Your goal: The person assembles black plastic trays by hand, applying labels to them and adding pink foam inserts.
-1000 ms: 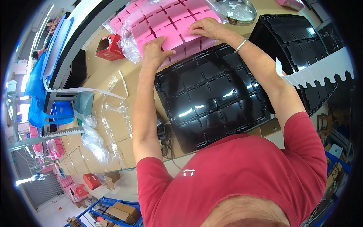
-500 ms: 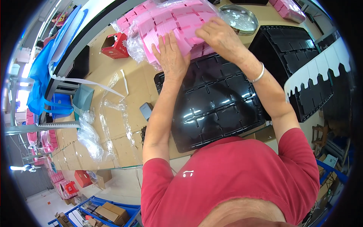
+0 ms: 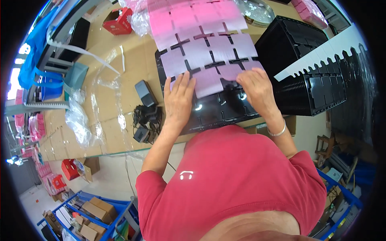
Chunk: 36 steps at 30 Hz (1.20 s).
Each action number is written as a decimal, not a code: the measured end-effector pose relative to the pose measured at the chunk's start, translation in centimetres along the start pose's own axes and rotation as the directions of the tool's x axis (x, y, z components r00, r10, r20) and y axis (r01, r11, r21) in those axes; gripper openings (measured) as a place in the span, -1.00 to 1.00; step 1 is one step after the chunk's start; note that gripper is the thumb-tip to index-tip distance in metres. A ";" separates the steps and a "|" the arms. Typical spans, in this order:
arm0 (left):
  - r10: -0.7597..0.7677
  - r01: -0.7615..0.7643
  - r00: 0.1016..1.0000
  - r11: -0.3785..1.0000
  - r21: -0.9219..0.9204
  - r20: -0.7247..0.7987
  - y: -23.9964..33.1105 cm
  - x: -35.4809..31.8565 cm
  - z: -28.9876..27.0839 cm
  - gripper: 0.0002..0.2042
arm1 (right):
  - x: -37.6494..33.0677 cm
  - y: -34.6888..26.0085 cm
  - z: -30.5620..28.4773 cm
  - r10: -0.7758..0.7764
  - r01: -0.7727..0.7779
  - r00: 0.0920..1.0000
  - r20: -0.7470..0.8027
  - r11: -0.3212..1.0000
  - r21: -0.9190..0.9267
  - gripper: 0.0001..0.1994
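Observation:
A thin, translucent pink slotted sheet (image 3: 229, 52) stretches from the pink stack at the back over a shiny black plastic tray (image 3: 209, 110). My left hand (image 3: 179, 98) grips its near left corner, the fingers bent over the edge. At the near right corner, my right hand (image 3: 259, 90) pinches the sheet between thumb and fingers. The tray's near part shows below the sheet's edge; much of the rest is covered, though black shows through the slots.
Nested black trays (image 3: 301, 68) stand at the right, beneath a white toothed strip (image 3: 317, 54). Behind them sits a round metal tin (image 3: 257, 14) with small white pieces. Leftward lie a dark grey device (image 3: 146, 93), black cables (image 3: 146, 118), a red box (image 3: 117, 22) and clear plastic (image 3: 78, 118).
Both hands have come from the pink stack toward my body, drawing a slotted sheet over the black tray. The view has shifted too, so the cables now show.

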<state>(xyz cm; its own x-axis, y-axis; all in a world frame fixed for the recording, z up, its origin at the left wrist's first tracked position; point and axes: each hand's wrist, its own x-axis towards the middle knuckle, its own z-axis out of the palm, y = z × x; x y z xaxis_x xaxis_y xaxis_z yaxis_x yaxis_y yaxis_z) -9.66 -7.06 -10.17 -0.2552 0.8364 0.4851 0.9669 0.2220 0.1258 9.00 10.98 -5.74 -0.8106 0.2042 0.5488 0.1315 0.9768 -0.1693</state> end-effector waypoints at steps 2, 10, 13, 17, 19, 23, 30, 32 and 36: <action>-0.026 0.026 1.000 0.999 -0.030 0.017 1.4 -2.3 -0.4 -0.67 | -2.3 -1.9 -0.7 0.018 -0.020 0.999 0.048 0.999 0.026 -0.88; -0.167 0.175 0.981 0.982 -0.077 0.096 4.1 -6.2 -2.0 -0.61 | -6.8 -3.6 -0.5 0.132 -0.140 0.982 0.132 0.989 0.057 -0.88; -0.177 0.185 0.980 0.978 -0.094 0.091 4.6 -6.7 -2.1 -0.61 | -7.0 -3.5 -0.3 0.148 -0.153 0.983 0.106 0.988 0.036 -0.87; -0.150 0.155 0.987 0.983 -0.101 0.059 4.9 -7.5 -1.2 -0.64 | -8.5 -3.0 0.4 0.178 -0.179 0.984 0.024 0.984 0.013 -0.83; -0.130 0.133 0.991 0.984 -0.119 0.037 5.0 -7.7 -0.8 -0.66 | -9.4 -3.1 1.0 0.165 -0.165 0.986 -0.038 0.986 0.002 -0.82; -0.156 0.150 0.986 0.984 -0.100 -0.054 4.6 -7.2 -0.4 -0.72 | -9.7 -2.2 2.6 0.109 -0.113 0.987 -0.117 0.993 -0.024 -0.72; -0.169 0.161 0.977 0.985 -0.067 -0.128 3.7 -4.7 -1.4 -0.66 | -9.1 -1.8 1.8 0.195 -0.193 0.981 0.011 0.976 -0.102 -0.47; -0.168 0.162 0.976 0.985 -0.052 -0.136 3.4 -4.2 -1.7 -0.68 | -9.7 -0.9 1.9 0.237 -0.237 0.971 -0.015 0.963 -0.128 -0.49; -0.159 0.156 0.972 0.987 -0.027 -0.174 2.7 -3.7 -1.7 -0.76 | -9.0 0.5 1.7 0.253 -0.297 0.949 -0.187 0.916 -0.271 -0.74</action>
<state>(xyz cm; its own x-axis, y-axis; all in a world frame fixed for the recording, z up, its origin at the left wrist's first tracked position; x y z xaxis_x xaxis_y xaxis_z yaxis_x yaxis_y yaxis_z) -6.10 -10.42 -10.11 -0.4009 0.6903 0.6023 0.9149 0.3362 0.2237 15.38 9.50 -12.12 -0.6298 0.4528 0.6312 0.5160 0.8512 -0.0959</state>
